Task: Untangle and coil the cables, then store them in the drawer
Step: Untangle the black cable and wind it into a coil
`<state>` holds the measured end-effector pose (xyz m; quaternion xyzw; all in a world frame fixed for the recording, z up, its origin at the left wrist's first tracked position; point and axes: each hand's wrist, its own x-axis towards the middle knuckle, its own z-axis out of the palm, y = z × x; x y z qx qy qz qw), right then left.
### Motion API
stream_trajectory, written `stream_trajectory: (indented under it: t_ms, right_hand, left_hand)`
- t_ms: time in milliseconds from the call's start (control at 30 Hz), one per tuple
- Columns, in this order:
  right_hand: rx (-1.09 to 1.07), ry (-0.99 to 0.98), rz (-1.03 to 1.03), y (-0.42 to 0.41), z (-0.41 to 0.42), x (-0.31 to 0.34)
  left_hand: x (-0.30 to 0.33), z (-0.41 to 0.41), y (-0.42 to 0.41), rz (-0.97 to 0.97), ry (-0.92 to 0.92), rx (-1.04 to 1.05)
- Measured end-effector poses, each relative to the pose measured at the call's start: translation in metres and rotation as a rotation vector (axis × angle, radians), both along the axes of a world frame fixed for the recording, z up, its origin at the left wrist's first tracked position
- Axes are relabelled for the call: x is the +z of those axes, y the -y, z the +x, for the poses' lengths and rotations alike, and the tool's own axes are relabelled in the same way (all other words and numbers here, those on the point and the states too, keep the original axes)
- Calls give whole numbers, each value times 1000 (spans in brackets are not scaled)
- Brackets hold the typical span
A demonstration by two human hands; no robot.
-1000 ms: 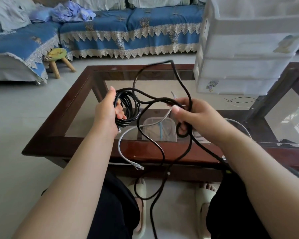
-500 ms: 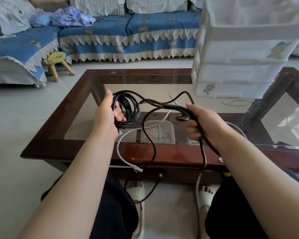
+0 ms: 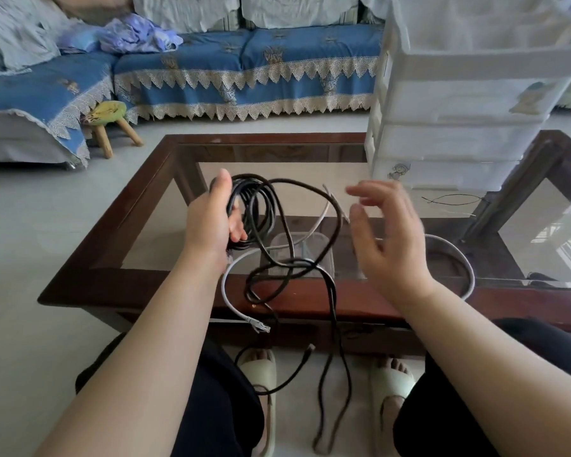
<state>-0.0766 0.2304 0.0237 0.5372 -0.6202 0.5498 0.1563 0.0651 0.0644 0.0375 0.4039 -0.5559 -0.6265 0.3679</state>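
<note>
Half the black cable point(image 3: 261, 209) sat coiled in your gripping left hand point(image 3: 211, 219), your right hand point(image 3: 386, 239) released, drawers point(image 3: 459, 103) unfilled.

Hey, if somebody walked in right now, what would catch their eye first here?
Probably the black cable: the left hand grips its coiled part above the glass table, while loose loops dangle to the floor. The right hand hovers open beside it, holding nothing. Behind it, a white drawer unit stands on the table's far right.

left hand point(image 3: 211, 222) grips black cable point(image 3: 261, 212) coil | right hand point(image 3: 384, 239) spread, empty
</note>
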Motion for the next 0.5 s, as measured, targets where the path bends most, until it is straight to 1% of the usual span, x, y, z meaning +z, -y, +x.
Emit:
stream_trajectory:
  t_ms: [33, 100, 133, 167, 233, 267, 367, 500]
  right_hand:
    - [52, -72, 47, 0, 5, 0]
    - [81, -100, 275, 4, 13, -4]
    - [49, -50, 399, 7, 16, -7]
    - [18, 53, 501, 11, 17, -10]
    - [10, 258, 636, 15, 13, -13]
    - [43, 298, 681, 15, 11, -14]
    - [230, 392, 787, 14, 10, -15]
    - [495, 557, 923, 8, 14, -8]
  left_hand:
    - [-1, -4, -5, -33, 3, -42]
    - [1, -10, -14, -40, -37, -98]
    - [2, -11, -18, -27, -67, -119]
    - [2, -12, -20, -16, -91, -142]
    - [2, -10, -22, -8, -130, -194]
    - [1, -10, -23, -7, -147, -212]
    - [-1, -12, -26, 21, -171, -218]
    - [2, -14, -25, 118, -231, -120]
